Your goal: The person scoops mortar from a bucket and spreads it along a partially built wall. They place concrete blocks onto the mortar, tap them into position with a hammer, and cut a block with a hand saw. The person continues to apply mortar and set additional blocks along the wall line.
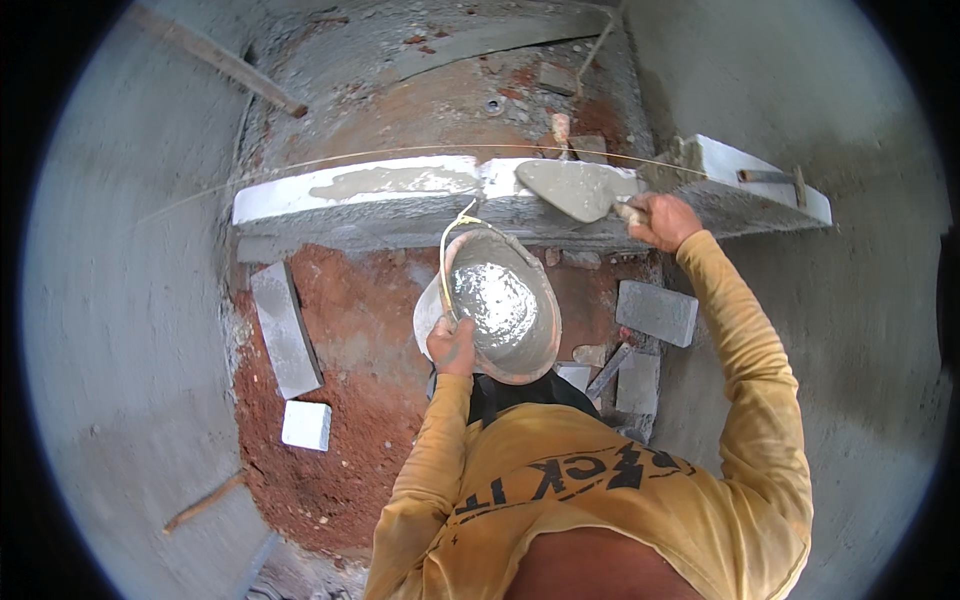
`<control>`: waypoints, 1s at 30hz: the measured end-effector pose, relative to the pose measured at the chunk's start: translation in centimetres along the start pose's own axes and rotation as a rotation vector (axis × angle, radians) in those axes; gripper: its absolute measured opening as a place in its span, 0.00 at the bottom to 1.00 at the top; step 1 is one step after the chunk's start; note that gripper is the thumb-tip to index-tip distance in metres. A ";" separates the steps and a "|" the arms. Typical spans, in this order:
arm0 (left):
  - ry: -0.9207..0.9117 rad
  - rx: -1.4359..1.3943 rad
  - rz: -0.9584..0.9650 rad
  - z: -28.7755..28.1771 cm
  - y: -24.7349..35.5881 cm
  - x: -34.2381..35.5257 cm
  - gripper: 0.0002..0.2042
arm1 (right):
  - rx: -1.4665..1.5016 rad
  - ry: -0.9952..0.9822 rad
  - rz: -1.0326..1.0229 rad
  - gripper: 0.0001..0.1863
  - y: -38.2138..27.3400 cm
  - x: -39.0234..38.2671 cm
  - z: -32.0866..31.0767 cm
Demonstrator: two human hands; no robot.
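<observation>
The right hand (665, 222) has its grip closed around the short handle of a grey, leaf-shaped metal pointing trowel (570, 190), the fingers curled under and no open gap showing. The trowel's blade, smeared with grey mortar, points to the left and lies along the top of a low wall of white blocks (262, 200); whether it presses on the wall or hangs just above it, I cannot tell. The left hand (452, 348) has its grip closed at the left rim of a round, pale, mortar-stained bucket (552, 310), where a thin cream-coloured handle (446, 262) runs up along the rim to the far side. How much of the rim and how much of the handle the left fingers hold is hidden. The bucket is in front of the person's body, on the near side of the wall, its mouth turned upward. Inside it is wet, shiny grey mortar (500, 305).

A patchy layer of grey mortar (385, 181) covers part of the wall's top to the left of the trowel. A thin, pale string (420, 150) crosses just beyond the wall. On the red earth floor (350, 460) lie a long grey rectangular block (287, 330) and a small white block (306, 425), both left of the bucket; a grey rectangular block (656, 312) lies to its right. Smooth grey rendered walls rise on both sides
</observation>
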State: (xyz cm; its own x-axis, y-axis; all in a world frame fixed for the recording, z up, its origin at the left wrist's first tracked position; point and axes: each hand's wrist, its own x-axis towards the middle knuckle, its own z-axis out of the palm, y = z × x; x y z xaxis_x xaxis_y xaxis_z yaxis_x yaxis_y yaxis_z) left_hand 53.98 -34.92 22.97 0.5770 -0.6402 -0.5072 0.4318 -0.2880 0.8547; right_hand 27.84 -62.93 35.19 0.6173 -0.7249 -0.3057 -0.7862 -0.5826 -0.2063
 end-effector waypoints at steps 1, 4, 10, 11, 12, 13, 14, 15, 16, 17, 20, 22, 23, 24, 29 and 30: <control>0.022 0.016 0.020 -0.5 0.1 0.1 0.08 | -0.066 0.020 0.009 0.23 -0.5 1.6 -0.1; 0.065 0.025 0.045 -2.1 0.4 0.4 0.08 | 0.128 -0.153 0.108 0.23 -2.4 5.2 -0.9; 0.138 -0.058 0.008 -5.2 1.2 1.0 0.08 | -0.059 -0.065 -0.075 0.23 -11.1 10.7 0.0; 0.146 -0.076 0.014 -5.7 1.4 1.2 0.09 | -0.114 -0.053 -0.092 0.23 -12.8 11.7 0.3; 0.148 -0.113 0.004 -6.2 1.7 1.5 0.10 | -0.159 -0.025 -0.126 0.23 -14.4 12.7 0.4; 0.166 -0.076 0.009 -6.7 1.9 1.6 0.10 | -0.195 0.011 -0.167 0.22 -16.0 13.7 0.7; 0.179 -0.056 -0.006 -7.2 2.2 1.7 0.10 | -0.194 0.015 -0.197 0.20 -17.7 14.7 0.8; 0.193 -0.054 -0.037 -7.7 2.5 1.8 0.11 | -0.193 0.020 -0.224 0.19 -19.4 15.6 1.0; 0.196 -0.032 -0.023 -8.2 2.8 1.9 0.11 | -0.184 0.043 -0.271 0.18 -21.2 16.5 1.2; 0.202 -0.028 -0.025 -8.7 3.1 1.9 0.11 | -0.217 0.037 -0.271 0.17 -23.1 17.3 1.5; 0.219 -0.020 -0.034 -10.1 3.7 2.3 0.11 | -0.251 0.120 -0.336 0.15 -28.1 19.6 2.2; 0.218 -0.025 -0.033 -11.1 3.9 2.8 0.10 | -0.214 0.224 -0.383 0.14 -30.1 20.6 2.6; 0.210 -0.027 -0.029 -11.5 4.0 3.0 0.10 | -0.241 0.230 -0.367 0.15 -30.8 21.2 2.8; 0.197 -0.046 -0.028 -12.1 4.0 3.2 0.09 | -0.251 0.225 -0.374 0.15 -31.2 21.6 3.0; 0.187 0.001 0.007 -14.6 4.6 4.0 0.10 | -0.276 0.144 -0.294 0.16 -31.6 22.4 3.7; 0.169 -0.009 0.030 -15.2 4.7 4.1 0.10 | -0.300 0.117 -0.256 0.16 -31.4 22.0 3.5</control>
State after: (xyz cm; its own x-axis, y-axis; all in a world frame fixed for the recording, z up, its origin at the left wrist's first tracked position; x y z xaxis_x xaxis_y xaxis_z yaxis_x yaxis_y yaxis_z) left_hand 68.90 -28.11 23.24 0.6974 -0.5194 -0.4938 0.4185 -0.2642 0.8689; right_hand 66.06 -59.29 31.67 0.8047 -0.5694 -0.1683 -0.5741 -0.8184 0.0237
